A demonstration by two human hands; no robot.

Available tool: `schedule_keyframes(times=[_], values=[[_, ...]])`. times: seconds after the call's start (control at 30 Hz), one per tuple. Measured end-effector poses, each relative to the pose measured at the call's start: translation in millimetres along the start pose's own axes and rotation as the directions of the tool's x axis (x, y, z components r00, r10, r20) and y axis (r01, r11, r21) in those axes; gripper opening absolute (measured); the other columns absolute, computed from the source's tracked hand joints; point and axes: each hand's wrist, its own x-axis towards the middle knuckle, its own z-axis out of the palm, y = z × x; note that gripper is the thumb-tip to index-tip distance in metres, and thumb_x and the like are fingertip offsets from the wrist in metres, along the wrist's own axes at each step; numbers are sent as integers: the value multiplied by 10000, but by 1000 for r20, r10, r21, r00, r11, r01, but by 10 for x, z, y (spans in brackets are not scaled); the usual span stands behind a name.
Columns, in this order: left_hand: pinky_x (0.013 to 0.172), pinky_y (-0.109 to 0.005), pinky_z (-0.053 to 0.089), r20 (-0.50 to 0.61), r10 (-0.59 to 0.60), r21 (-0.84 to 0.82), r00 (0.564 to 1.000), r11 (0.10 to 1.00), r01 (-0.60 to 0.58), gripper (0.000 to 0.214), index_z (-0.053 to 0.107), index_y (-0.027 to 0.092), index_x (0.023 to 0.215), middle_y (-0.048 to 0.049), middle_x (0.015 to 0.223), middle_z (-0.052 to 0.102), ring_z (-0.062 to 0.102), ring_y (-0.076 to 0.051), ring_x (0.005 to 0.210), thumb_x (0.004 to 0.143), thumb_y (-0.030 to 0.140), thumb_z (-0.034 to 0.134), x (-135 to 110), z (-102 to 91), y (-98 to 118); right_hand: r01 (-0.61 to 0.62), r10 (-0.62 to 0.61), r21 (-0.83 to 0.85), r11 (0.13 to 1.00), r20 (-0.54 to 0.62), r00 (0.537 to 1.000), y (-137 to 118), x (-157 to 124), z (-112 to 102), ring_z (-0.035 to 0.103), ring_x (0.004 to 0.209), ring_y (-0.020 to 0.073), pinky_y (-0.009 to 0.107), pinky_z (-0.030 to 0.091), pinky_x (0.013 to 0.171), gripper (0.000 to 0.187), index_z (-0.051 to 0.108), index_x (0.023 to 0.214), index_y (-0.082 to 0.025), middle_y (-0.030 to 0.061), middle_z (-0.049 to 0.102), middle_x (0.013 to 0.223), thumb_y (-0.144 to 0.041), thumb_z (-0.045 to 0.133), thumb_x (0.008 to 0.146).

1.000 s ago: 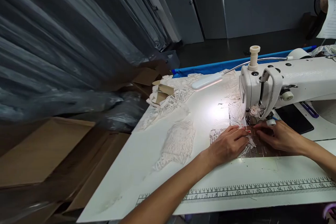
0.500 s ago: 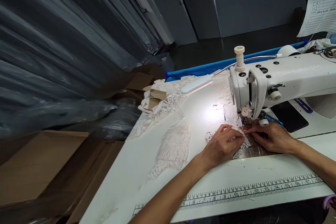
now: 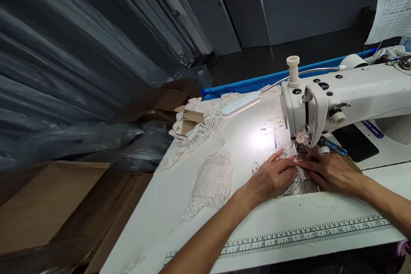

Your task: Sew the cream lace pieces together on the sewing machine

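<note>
Just in front of the needle area of a white sewing machine (image 3: 349, 94), a piece of white lace (image 3: 293, 188) lies over the metal plate (image 3: 308, 187). My left hand (image 3: 272, 175) is on the lace from the left, its fingers bent and pressed together on the fabric. From the right, my right hand (image 3: 335, 173) reaches in with its fingertips pinching the lace edge, close to the left fingertips. The fingers cover much of the piece. A small pale fabric rose (image 3: 302, 137) sits on the machine head above the hands.
Another lace piece (image 3: 213, 180) lies on the white table (image 3: 150, 218), with more lace (image 3: 195, 137) piled behind. A lamp (image 3: 240, 103) lights the work. Beside the machine are a black phone (image 3: 356, 143) and blue thread snips (image 3: 335, 146). Cardboard boxes (image 3: 48, 205) stand left; a ruler strip (image 3: 289, 239) runs along the front.
My right hand has shifted slightly left and its fingers now reach across to the left fingertips. The left hand stays nearly in place on the lace.
</note>
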Motion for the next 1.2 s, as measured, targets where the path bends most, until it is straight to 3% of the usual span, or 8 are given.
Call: schedule_keyframes(times=[0.17,0.33,0.63,0.8,1.07,1.2], values=[[1006,-386,461,32,4,-64,999,998,-2,156,645,186,825,7,862,713,667,-91,823,902,157,512,-6,-35,-31,-50,51,48,998,-27,998,-7,-37,25,591,747,163,265,476,609,325,644,1164,-226,83,613,966,-211,453,902],[1015,-412,442,10,-13,-103,1000,995,14,127,646,178,862,-8,866,709,667,-92,810,897,160,525,-12,-46,-15,-146,150,136,980,-16,989,6,-58,20,612,758,159,275,500,653,333,635,1191,-277,66,632,975,-243,456,913],[855,-353,519,-63,1,-90,998,996,-7,91,620,185,896,1,824,705,651,-81,716,890,134,545,3,-38,-14,-105,107,128,986,-6,994,18,-56,21,604,767,165,285,505,654,335,639,1190,-267,80,628,980,-235,459,910],[897,-366,512,-51,26,-83,998,996,-30,105,613,194,938,-7,862,713,665,-82,746,912,153,520,-10,-30,-33,-83,82,64,994,14,997,-13,-49,-12,584,767,160,259,477,612,352,633,1194,-295,65,623,983,-213,472,891],[985,-400,479,0,44,-50,999,998,-44,133,611,167,958,-26,896,711,672,-101,817,921,137,487,-36,-28,-38,-18,18,-12,1000,-26,999,-17,-33,-17,578,743,169,266,471,604,326,664,1134,-224,89,626,964,-189,465,878],[971,-381,479,56,41,-5,998,999,-41,148,607,178,929,-18,917,707,662,-102,838,920,122,470,-23,-44,-20,-98,99,69,993,-6,995,35,-70,10,600,785,173,275,499,637,373,616,1215,-262,74,627,1026,-196,449,888]])
